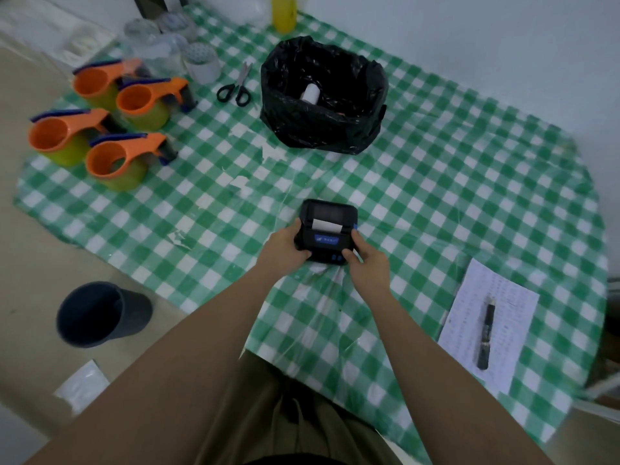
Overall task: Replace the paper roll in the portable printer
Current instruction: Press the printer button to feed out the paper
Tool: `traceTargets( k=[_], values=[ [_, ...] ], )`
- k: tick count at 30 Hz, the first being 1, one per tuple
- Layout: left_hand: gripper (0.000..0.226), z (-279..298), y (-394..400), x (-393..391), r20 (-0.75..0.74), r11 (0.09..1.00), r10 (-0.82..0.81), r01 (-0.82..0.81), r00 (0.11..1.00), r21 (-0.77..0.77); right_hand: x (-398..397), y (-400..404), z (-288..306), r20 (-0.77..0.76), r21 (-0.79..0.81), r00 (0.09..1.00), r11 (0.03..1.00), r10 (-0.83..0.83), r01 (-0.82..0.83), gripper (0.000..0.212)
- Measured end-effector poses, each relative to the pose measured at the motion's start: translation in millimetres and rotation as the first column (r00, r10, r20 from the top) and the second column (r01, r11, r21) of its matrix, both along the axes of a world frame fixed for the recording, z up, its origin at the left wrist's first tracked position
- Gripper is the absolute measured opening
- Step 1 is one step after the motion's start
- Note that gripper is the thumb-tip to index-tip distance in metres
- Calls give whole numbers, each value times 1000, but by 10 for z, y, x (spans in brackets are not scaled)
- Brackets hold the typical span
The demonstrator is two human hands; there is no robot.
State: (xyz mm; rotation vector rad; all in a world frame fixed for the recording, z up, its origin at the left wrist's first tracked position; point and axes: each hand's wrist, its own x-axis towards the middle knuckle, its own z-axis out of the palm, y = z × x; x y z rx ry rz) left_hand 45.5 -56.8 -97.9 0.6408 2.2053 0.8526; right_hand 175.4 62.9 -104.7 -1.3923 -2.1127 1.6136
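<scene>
A small black portable printer (328,226) with a blue label lies on the green checked tablecloth (436,196) near the table's front. A strip of white paper (327,225) shows at its slot, and the lid looks shut. My left hand (285,248) grips the printer's left side. My right hand (367,263) holds its right near corner, thumb on the front edge. A white paper roll (310,92) lies inside a black bag-lined bin (322,95) at the back of the table.
Black-handled scissors (236,85) lie left of the bin. Several orange tape dispensers (110,129) stand at the back left, with pale cups behind them. A printed sheet (486,323) with a pen (486,333) lies at the right. A dark bucket (97,313) stands on the floor.
</scene>
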Motion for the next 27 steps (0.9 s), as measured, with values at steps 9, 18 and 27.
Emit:
traceTargets(
  k=[9,18,27],
  values=[
    [68,13,3,16,-6,1000,2,-2,1000,-13,22,34,19,18,29,999,999,41,-41,46],
    [75,6,-7,17,-3,999,-1,1,1000,-44,30,32,15,-1,16,999,999,35,-35,46],
    [79,-36,-22,-2,22,999,3,-2,1000,-47,32,38,5,-14,8,999,999,41,-41,46]
  ],
)
